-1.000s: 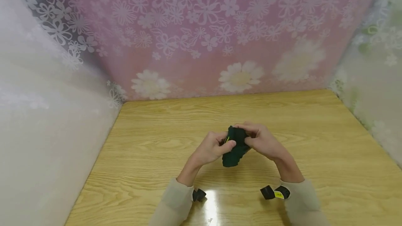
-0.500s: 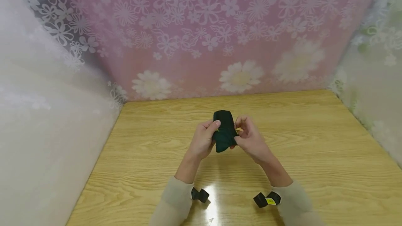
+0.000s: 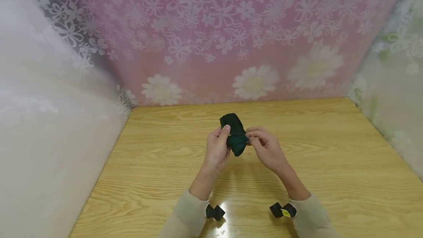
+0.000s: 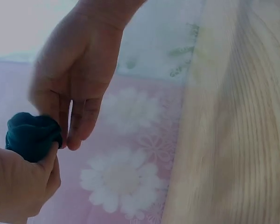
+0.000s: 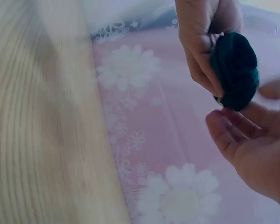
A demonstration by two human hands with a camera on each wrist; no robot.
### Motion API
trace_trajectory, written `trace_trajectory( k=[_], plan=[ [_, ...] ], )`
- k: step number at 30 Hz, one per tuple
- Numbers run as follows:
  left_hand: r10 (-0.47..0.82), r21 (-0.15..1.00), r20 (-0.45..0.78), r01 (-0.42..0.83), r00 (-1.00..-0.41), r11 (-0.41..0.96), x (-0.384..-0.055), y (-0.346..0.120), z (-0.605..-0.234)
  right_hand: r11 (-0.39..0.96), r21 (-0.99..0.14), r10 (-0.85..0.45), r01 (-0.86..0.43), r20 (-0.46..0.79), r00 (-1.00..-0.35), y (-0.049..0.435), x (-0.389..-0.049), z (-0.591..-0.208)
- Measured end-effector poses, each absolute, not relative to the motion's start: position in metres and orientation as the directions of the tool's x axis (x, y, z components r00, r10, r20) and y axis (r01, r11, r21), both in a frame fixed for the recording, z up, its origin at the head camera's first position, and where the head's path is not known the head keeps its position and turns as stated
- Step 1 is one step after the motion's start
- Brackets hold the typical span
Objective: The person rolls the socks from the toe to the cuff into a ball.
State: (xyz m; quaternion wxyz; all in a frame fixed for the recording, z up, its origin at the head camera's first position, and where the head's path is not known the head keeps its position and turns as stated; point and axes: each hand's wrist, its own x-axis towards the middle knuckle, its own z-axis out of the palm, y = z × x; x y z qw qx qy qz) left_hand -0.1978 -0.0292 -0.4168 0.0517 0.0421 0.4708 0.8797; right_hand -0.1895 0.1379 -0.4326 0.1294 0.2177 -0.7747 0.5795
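A dark green folded cloth bundle [image 3: 236, 135] is held above the table, its lower end bunched into a rounded lump. My left hand [image 3: 216, 149] grips its left side, the thumb lying across the front. At the right edge of the bundle my right hand [image 3: 267, 149] pinches the fabric with thumb and fingertips. In the left wrist view the crumpled end of the cloth bundle [image 4: 33, 135] sits between both hands. Seen from the right wrist, the fingers of my right hand [image 5: 261, 149] touch the underside of the bundle [image 5: 235, 70].
Beneath the hands spreads a wood-grain table [image 3: 158, 179]. A pink floral backdrop [image 3: 198, 47] rises behind it, with pale side panels [image 3: 49, 120] at left and right. Small black devices [image 3: 215, 212] are strapped to both wrists over light sleeves.
The bundle has moved up and left and turned more upright, its yellow mark gone from sight. My left hand keeps its grip while my right fingers shift along the right edge.
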Motion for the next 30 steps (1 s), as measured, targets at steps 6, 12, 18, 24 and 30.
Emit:
trace_trajectory(
  k=[6, 12, 18, 24, 30],
  plan=[
    [0.114, 0.815, 0.014, -0.054, -0.993, -0.577, -0.198, -0.027, -0.417, 0.480, -0.499, -0.361, -0.721, 0.637, -0.681, 0.138, -0.193, -0.435],
    [0.155, 0.830, 0.004, -0.083, -0.988, -0.552, -0.194, -0.026, -0.414, 0.447, -0.397, -0.359, -0.802, 0.741, -0.567, 0.139, -0.199, -0.436],
    [0.211, 0.864, 0.011, -0.096, -0.978, -0.493, -0.191, -0.026, -0.413, 0.350, -0.482, -0.365, -0.803, 0.720, -0.591, 0.144, -0.195, -0.428],
    [0.364, 0.923, 0.057, -0.090, -0.930, -0.375, -0.200, -0.040, -0.416, 0.303, -0.571, -0.413, -0.763, 0.643, -0.645, 0.151, -0.194, -0.424],
    [0.583, 0.918, 0.148, -0.108, -0.799, -0.381, -0.216, -0.061, -0.426, 0.265, -0.642, -0.477, -0.720, 0.561, -0.676, 0.162, -0.193, -0.422]
  ],
)
